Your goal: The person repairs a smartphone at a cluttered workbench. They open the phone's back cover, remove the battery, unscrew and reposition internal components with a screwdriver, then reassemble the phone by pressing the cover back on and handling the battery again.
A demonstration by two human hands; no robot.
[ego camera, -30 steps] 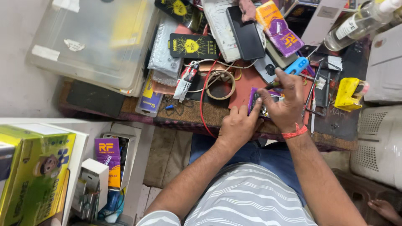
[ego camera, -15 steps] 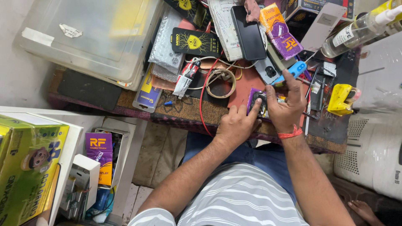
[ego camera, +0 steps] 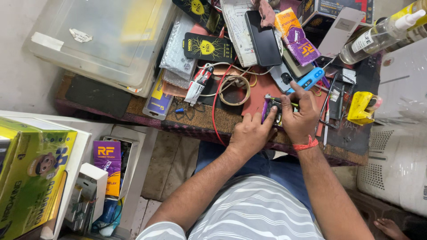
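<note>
A small purple and dark device [ego camera: 272, 112] lies on the red mat [ego camera: 255, 95] at the front of the cluttered workbench. My left hand [ego camera: 251, 133] presses on the device's left side, fingers stretched over it. My right hand [ego camera: 300, 116], with a red band at the wrist, grips a thin yellow-green handled tool [ego camera: 280, 99] whose tip points left over the top of the device. A blue tool [ego camera: 308, 80] lies just beyond my right thumb. Most of the device is hidden by my fingers.
A coil of cable [ego camera: 234, 89], a red wire [ego camera: 216, 104], a glue tube [ego camera: 198, 85], a dark phone [ego camera: 263, 38], packets and a spray bottle [ego camera: 378, 36] crowd the bench. A clear plastic bin [ego camera: 104, 38] stands left, a yellow tape roll [ego camera: 361, 107] right, boxes on the shelf lower left.
The view has shifted slightly. My hands stay on the small device; the right hand has turned a little, bringing the tool across the device's top.
</note>
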